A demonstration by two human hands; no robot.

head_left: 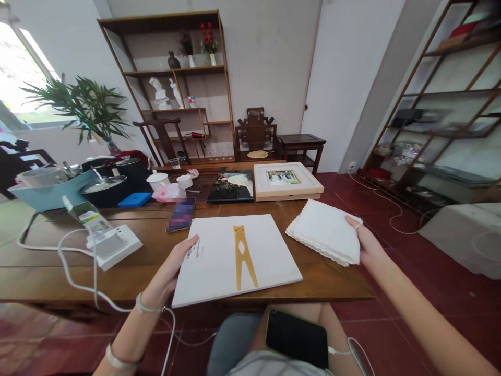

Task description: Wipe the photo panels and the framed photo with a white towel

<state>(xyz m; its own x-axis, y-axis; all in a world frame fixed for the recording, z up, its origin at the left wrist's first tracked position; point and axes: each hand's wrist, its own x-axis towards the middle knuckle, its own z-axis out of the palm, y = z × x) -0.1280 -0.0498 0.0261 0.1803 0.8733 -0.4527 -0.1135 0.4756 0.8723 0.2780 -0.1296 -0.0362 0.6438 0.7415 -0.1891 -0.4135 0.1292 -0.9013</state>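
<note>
My left hand [180, 256] grips the left edge of a flat white panel [211, 261], thumb on top and the other fingers hidden beneath. The panel is held at the table's front edge, slightly tilted. On its face lies a gold A-shaped piece [239, 256] with two legs and an oval hole; I cannot tell whether it is attached. A small printed label shows near my thumb. To the right, my right hand [360, 237] pinches the right side of a folded white cloth [326, 230] with scalloped edges, in several layers, at the table's right end.
Behind the panel lie a dark picture [230, 186] and a pale wooden frame [288, 181]. At the left are an opened white box [117, 245], white cables, a blurred phone-like thing [181, 214], pots and a blue bin [50, 194]. A phone [296, 337] rests on my lap, plugged into a cable.
</note>
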